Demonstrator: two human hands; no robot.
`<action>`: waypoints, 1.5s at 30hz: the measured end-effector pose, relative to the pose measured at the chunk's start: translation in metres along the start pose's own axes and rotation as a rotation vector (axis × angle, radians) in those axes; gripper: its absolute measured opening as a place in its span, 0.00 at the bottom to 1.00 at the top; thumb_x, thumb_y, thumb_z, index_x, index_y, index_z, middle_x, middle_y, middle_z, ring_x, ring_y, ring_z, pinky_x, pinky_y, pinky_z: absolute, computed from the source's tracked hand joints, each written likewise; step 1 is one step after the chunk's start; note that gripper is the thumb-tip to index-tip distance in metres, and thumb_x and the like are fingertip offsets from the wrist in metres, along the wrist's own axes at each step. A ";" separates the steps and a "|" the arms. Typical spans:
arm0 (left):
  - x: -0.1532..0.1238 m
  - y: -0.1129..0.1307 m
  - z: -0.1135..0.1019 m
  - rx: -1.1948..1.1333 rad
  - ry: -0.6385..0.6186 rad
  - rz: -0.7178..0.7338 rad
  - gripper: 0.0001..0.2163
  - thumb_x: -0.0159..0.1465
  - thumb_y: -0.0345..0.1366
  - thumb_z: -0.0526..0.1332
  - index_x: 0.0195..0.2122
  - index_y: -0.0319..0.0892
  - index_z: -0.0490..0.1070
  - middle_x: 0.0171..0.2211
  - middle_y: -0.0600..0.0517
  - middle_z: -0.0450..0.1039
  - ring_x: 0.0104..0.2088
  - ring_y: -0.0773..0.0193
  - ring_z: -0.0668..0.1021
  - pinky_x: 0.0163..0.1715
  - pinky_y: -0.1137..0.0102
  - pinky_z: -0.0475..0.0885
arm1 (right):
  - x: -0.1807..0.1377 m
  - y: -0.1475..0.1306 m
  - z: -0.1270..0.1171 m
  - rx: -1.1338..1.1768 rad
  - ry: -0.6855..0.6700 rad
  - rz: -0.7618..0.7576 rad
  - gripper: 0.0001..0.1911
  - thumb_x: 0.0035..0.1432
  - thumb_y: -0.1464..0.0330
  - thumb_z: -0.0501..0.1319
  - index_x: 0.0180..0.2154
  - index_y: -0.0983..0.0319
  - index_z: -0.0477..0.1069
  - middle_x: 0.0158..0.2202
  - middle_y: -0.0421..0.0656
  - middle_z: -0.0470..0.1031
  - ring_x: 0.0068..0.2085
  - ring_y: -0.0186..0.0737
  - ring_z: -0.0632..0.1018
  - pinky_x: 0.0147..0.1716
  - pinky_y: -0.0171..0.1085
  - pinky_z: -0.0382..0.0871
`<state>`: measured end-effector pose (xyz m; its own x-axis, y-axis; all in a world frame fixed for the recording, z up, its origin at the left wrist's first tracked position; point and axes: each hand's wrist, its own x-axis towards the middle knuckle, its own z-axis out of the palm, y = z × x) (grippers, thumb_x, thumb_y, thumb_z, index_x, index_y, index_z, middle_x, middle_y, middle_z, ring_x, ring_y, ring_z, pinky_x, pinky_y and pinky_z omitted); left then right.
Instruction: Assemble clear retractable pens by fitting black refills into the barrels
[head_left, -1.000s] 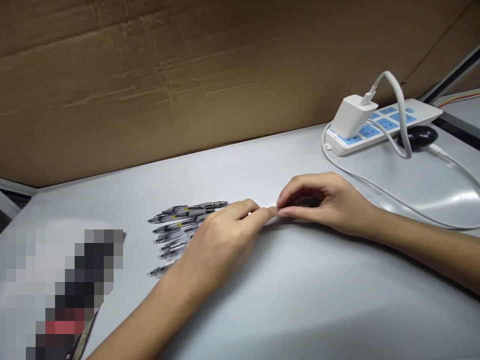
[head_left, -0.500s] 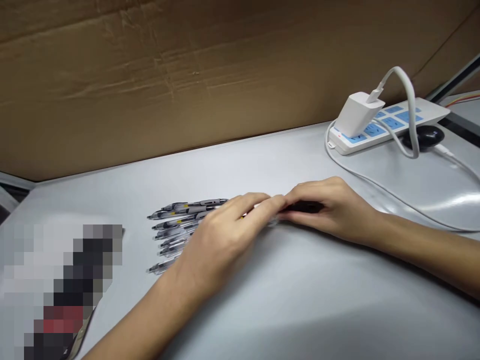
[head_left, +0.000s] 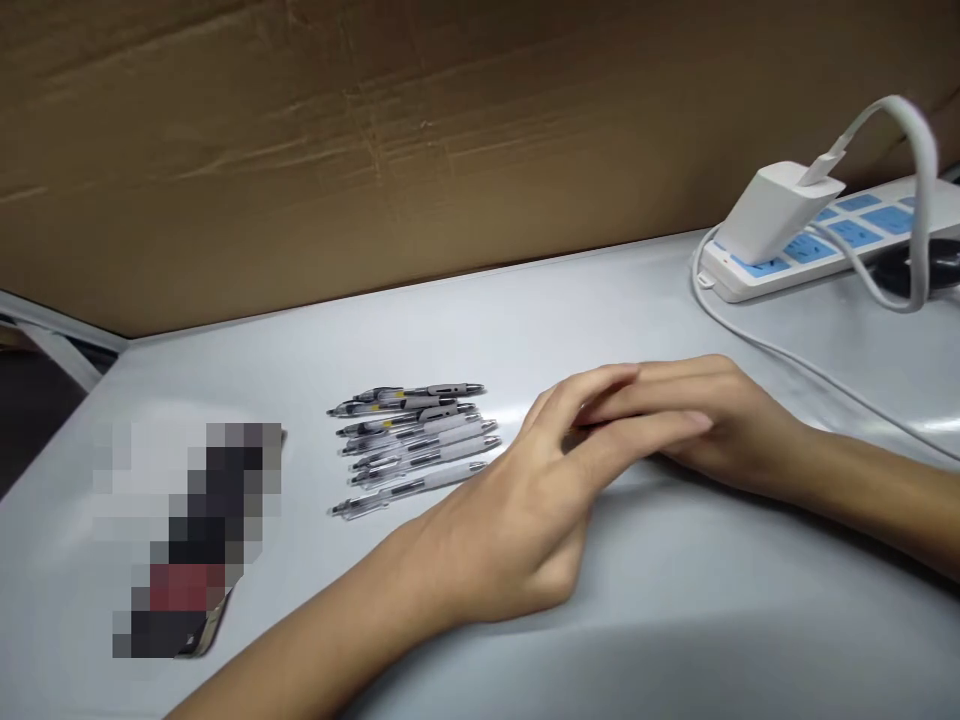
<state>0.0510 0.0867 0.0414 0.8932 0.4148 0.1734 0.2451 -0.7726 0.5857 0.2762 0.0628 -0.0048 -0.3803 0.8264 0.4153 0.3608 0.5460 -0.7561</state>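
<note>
Head view now shows the pens (head_left: 412, 440) whole, a loose pile on the worktop (head_left: 637, 330) left of the hands, since the left hand (head_left: 517, 520) has drawn off them and overlaps the right hand (head_left: 720, 410). Between the hands only a thin dark-and-yellow sliver (head_left: 579, 428) shows; whether either hand grips it cannot be told. A pixelated object (head_left: 195, 530) lies near the worktop's left edge, and the power strip (head_left: 847, 235) is cut off at right.

White charger (head_left: 780, 212) in power strip (head_left: 862, 232); cardboard sheet (head_left: 375, 150) behind.
</note>
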 end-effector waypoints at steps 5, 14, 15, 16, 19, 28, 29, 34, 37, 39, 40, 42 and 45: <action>-0.001 0.002 -0.027 0.188 0.181 -0.074 0.20 0.74 0.32 0.55 0.66 0.48 0.63 0.66 0.45 0.65 0.68 0.56 0.68 0.65 0.58 0.71 | 0.001 0.000 0.000 -0.093 -0.007 0.087 0.07 0.68 0.63 0.62 0.43 0.54 0.79 0.39 0.41 0.84 0.38 0.44 0.83 0.40 0.41 0.77; -0.106 0.031 -0.005 0.522 0.498 -0.462 0.09 0.72 0.34 0.60 0.52 0.48 0.74 0.45 0.50 0.76 0.46 0.59 0.79 0.47 0.66 0.77 | -0.006 0.006 0.003 -0.146 -0.124 0.123 0.15 0.72 0.64 0.56 0.56 0.49 0.75 0.48 0.43 0.82 0.46 0.46 0.82 0.44 0.42 0.77; -0.117 0.029 0.003 0.544 0.535 -0.523 0.08 0.73 0.37 0.60 0.51 0.48 0.74 0.45 0.49 0.75 0.46 0.57 0.78 0.45 0.66 0.77 | -0.006 0.006 0.004 -0.147 -0.146 0.102 0.16 0.72 0.64 0.56 0.56 0.48 0.76 0.48 0.43 0.81 0.46 0.45 0.82 0.43 0.41 0.77; -0.126 0.026 0.009 0.536 0.545 -0.597 0.09 0.73 0.38 0.60 0.51 0.49 0.74 0.46 0.48 0.74 0.47 0.56 0.78 0.43 0.65 0.78 | -0.007 0.006 0.004 -0.145 -0.167 0.085 0.16 0.72 0.64 0.56 0.55 0.48 0.77 0.47 0.44 0.81 0.45 0.45 0.82 0.41 0.40 0.77; -0.135 0.023 0.021 0.435 0.510 -0.673 0.06 0.72 0.40 0.61 0.47 0.49 0.75 0.45 0.48 0.74 0.47 0.55 0.78 0.39 0.65 0.78 | -0.008 0.005 0.005 -0.131 -0.206 0.055 0.14 0.71 0.64 0.57 0.50 0.50 0.79 0.44 0.45 0.79 0.42 0.44 0.82 0.39 0.39 0.77; -0.083 0.039 0.046 0.252 0.518 -0.599 0.06 0.73 0.30 0.55 0.42 0.46 0.70 0.39 0.50 0.76 0.39 0.57 0.79 0.36 0.64 0.77 | -0.010 -0.022 0.018 -0.049 -0.343 0.030 0.12 0.74 0.66 0.52 0.45 0.57 0.73 0.42 0.46 0.77 0.41 0.41 0.78 0.41 0.38 0.72; -0.080 0.040 0.048 0.241 0.520 -0.602 0.06 0.73 0.30 0.55 0.42 0.46 0.70 0.39 0.50 0.77 0.40 0.57 0.79 0.36 0.65 0.77 | -0.010 -0.024 0.019 -0.047 -0.340 0.035 0.11 0.74 0.66 0.52 0.44 0.58 0.73 0.41 0.45 0.77 0.40 0.40 0.78 0.41 0.38 0.72; -0.081 0.038 0.049 0.227 0.540 -0.618 0.07 0.74 0.32 0.54 0.42 0.46 0.70 0.39 0.51 0.76 0.40 0.58 0.78 0.37 0.66 0.75 | -0.009 -0.025 0.018 -0.054 -0.304 0.072 0.10 0.74 0.66 0.52 0.43 0.58 0.71 0.40 0.44 0.77 0.40 0.40 0.77 0.40 0.37 0.70; -0.082 0.038 0.048 0.230 0.516 -0.587 0.06 0.74 0.31 0.54 0.43 0.46 0.70 0.40 0.50 0.76 0.41 0.58 0.78 0.37 0.66 0.75 | -0.008 -0.024 0.018 -0.066 -0.297 0.071 0.10 0.74 0.65 0.52 0.42 0.59 0.70 0.40 0.44 0.76 0.39 0.39 0.77 0.40 0.37 0.69; -0.082 0.038 0.049 0.239 0.495 -0.576 0.06 0.74 0.31 0.54 0.43 0.45 0.70 0.40 0.50 0.76 0.41 0.58 0.78 0.38 0.66 0.75 | -0.008 -0.023 0.019 -0.078 -0.306 0.058 0.11 0.74 0.64 0.52 0.42 0.59 0.71 0.40 0.44 0.76 0.39 0.39 0.76 0.39 0.37 0.69; -0.082 0.039 0.050 0.248 0.493 -0.573 0.06 0.74 0.31 0.54 0.43 0.45 0.70 0.40 0.50 0.75 0.41 0.58 0.77 0.38 0.65 0.75 | -0.009 -0.023 0.020 -0.082 -0.309 0.043 0.11 0.75 0.64 0.52 0.42 0.59 0.71 0.40 0.44 0.76 0.39 0.39 0.76 0.38 0.37 0.69; -0.081 0.039 0.052 0.263 0.481 -0.570 0.05 0.74 0.30 0.55 0.43 0.45 0.70 0.40 0.51 0.75 0.41 0.58 0.77 0.38 0.65 0.75 | -0.010 -0.022 0.021 -0.078 -0.312 0.005 0.11 0.74 0.64 0.52 0.43 0.59 0.72 0.41 0.45 0.75 0.39 0.40 0.76 0.39 0.37 0.70; -0.082 0.039 0.055 0.286 0.460 -0.552 0.05 0.73 0.28 0.56 0.44 0.44 0.71 0.41 0.50 0.75 0.42 0.58 0.77 0.40 0.64 0.76 | -0.012 -0.020 0.024 -0.041 -0.309 -0.058 0.11 0.73 0.68 0.53 0.46 0.59 0.74 0.44 0.46 0.75 0.41 0.39 0.78 0.42 0.36 0.71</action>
<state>0.0081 -0.0038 0.0069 0.3823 0.8855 0.2641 0.7530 -0.4642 0.4664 0.2536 0.0385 -0.0067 -0.6401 0.7159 0.2789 0.3626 0.6015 -0.7119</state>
